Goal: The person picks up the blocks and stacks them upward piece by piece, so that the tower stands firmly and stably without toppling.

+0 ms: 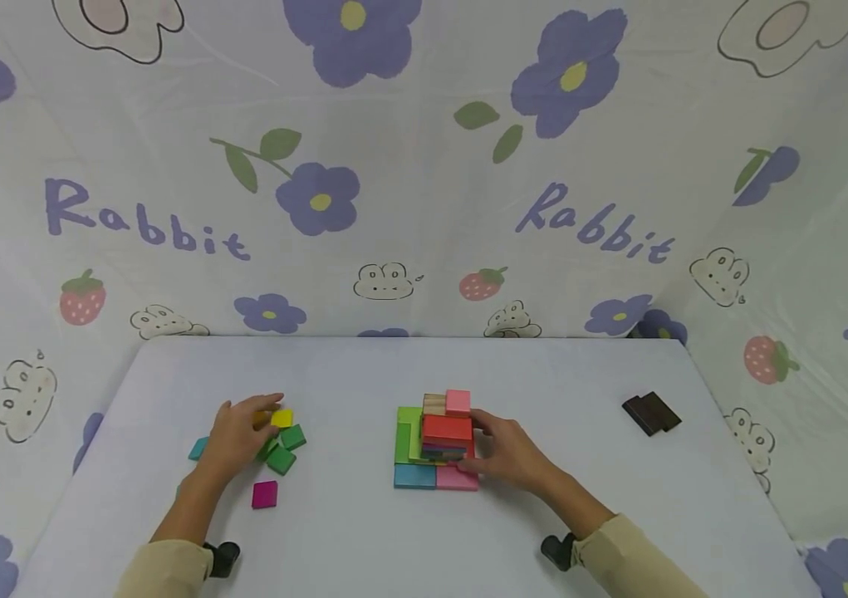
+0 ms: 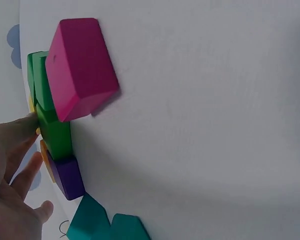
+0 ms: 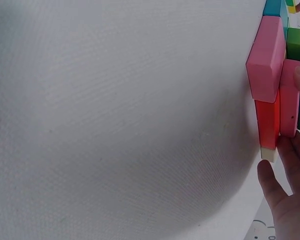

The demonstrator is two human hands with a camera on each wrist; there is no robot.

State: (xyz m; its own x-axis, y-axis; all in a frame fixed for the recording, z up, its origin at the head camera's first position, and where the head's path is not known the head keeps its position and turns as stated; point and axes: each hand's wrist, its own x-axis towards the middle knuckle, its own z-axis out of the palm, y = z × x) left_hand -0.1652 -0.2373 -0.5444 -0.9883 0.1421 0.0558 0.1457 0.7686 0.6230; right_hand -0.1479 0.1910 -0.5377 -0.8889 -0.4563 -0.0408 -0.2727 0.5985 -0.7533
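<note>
A stack of coloured wooden blocks stands at mid-table, with red blocks on top and blue and pink ones at the base. My right hand holds its right side, thumb toward the front and fingers toward the back. In the right wrist view, the thumb overlaps an upright pink block. At the loose pile on the left, my left hand reaches over with thumb and fingers apart around an orange-yellow block. Green blocks and a yellow block lie beside its fingertips.
A magenta block lies in front of the pile. Teal blocks and a purple block are near the left hand. Dark brown blocks sit at the far right. A printed cloth hangs behind the white table.
</note>
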